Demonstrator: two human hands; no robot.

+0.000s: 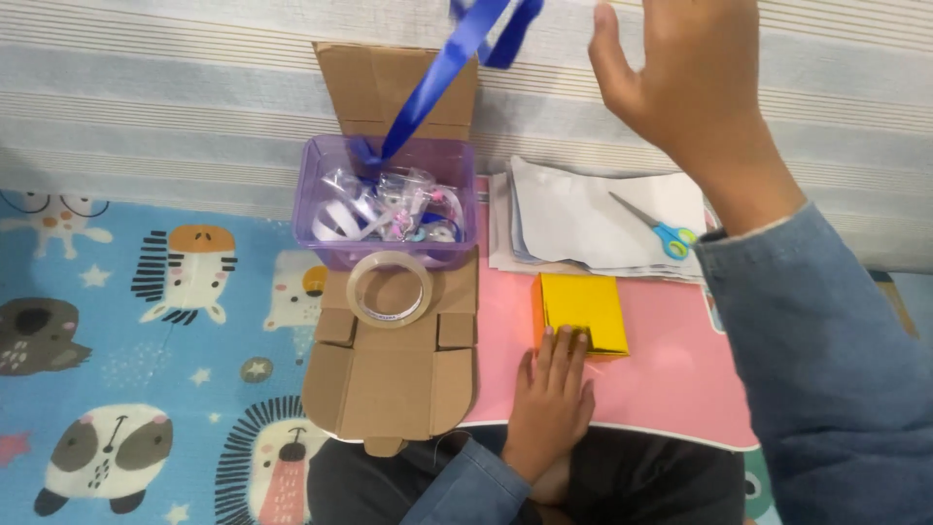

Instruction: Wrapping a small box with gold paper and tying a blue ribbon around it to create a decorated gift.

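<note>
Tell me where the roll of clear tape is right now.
In the head view, the roll of clear tape lies left of centre on the flattened cardboard box, just in front of the purple plastic bin and left of the gold-wrapped box.

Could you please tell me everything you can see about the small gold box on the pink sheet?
The gold box is small and roughly square, wrapped in shiny yellow-gold foil that creases slightly at the edges. It lies flat and closed on the pink sheet, just in front of a stack of papers and to the right of the flattened cardboard. The fingertips of the left hand rest on its near edge. Nothing else touches it.
</note>
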